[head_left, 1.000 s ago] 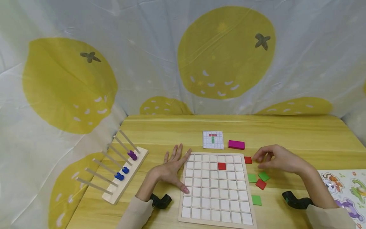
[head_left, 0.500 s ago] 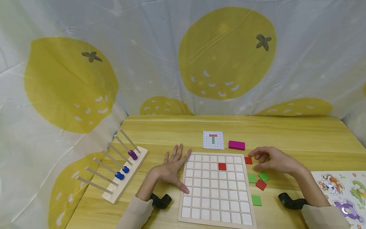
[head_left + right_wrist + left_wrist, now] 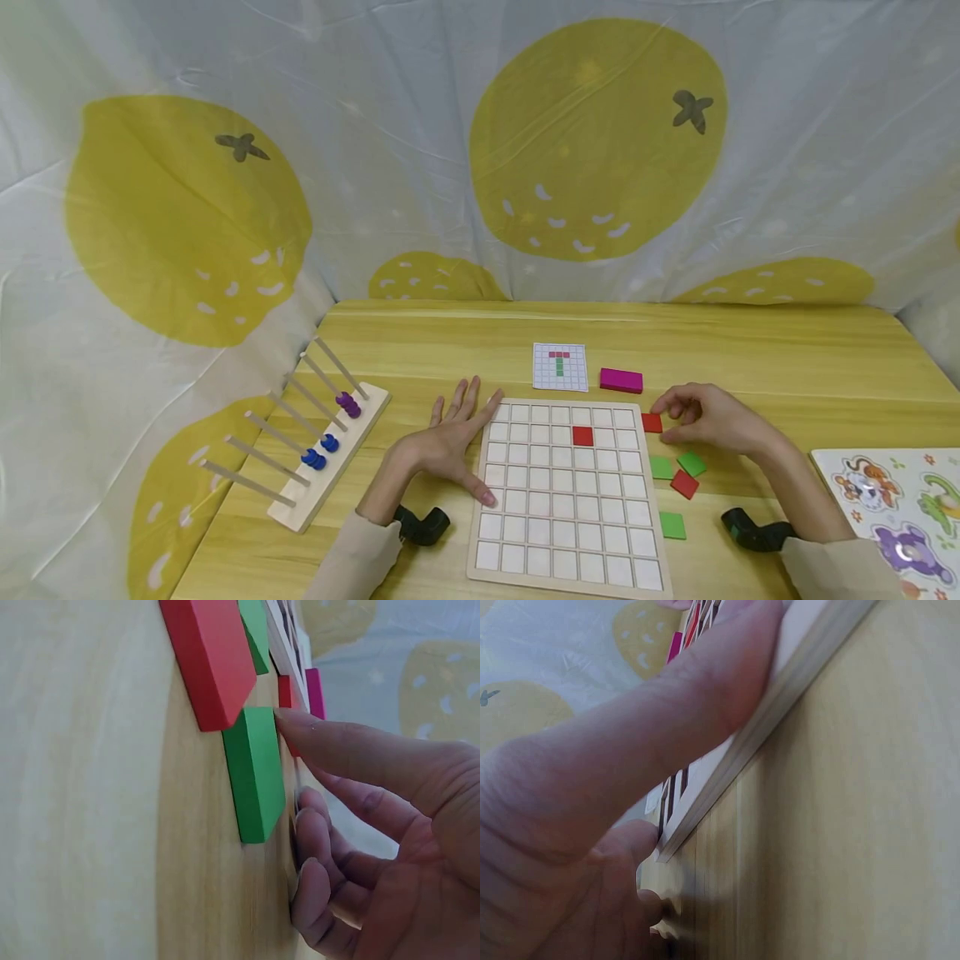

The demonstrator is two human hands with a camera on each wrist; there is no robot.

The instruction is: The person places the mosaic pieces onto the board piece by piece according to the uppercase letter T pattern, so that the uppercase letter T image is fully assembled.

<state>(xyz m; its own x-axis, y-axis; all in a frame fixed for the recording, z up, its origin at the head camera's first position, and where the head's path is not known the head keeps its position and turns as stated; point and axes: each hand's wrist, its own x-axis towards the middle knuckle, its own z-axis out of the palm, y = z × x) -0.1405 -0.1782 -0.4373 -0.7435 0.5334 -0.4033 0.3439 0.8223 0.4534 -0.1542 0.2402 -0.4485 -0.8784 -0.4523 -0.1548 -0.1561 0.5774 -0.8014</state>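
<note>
My left hand point(image 3: 446, 450) lies spread along the left edge of a wooden grid board point(image 3: 477, 533), its thumb on the frame near the lower left and a finger at the top left corner. The thumb also presses on the board's edge point(image 3: 757, 727) in the left wrist view. At the board's upper right, the thumb and index finger of my right hand point(image 3: 716, 421) are at the edges of a red tile point(image 3: 651, 422); whether they pinch it is unclear. Another red tile point(image 3: 582, 436) sits in a cell of the board's second row.
Right of the board lie a loose red tile point(image 3: 684, 483) and green tiles point(image 3: 692, 463). Behind it are a pattern card point(image 3: 559, 367) and a magenta block point(image 3: 621, 380). A peg stand with beads point(image 3: 300, 508) stands left; an animal picture board point(image 3: 892, 500) lies right.
My right hand has moved left, its thumb and index finger closing in on the red tile by the board's corner. That tile has shifted very slightly. My left hand stays put.
</note>
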